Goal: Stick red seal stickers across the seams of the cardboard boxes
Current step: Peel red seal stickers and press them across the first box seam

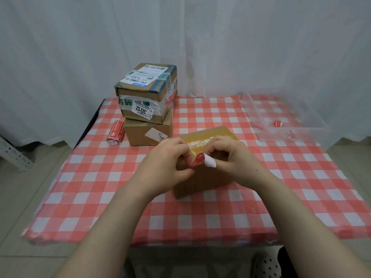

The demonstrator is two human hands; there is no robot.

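A taped cardboard box sits in the middle of the checked table. Above its near top edge, both hands hold one red seal sticker. My left hand pinches the red end of it. My right hand pinches the white backing paper, which curls away from the red part. Two more cardboard boxes stand stacked at the back left. A roll of red seal stickers lies to their left.
A clear plastic tray at the back right holds a few red sticker scraps. The red-and-white checked cloth covers the table, whose front edge is near my body. A white curtain hangs behind.
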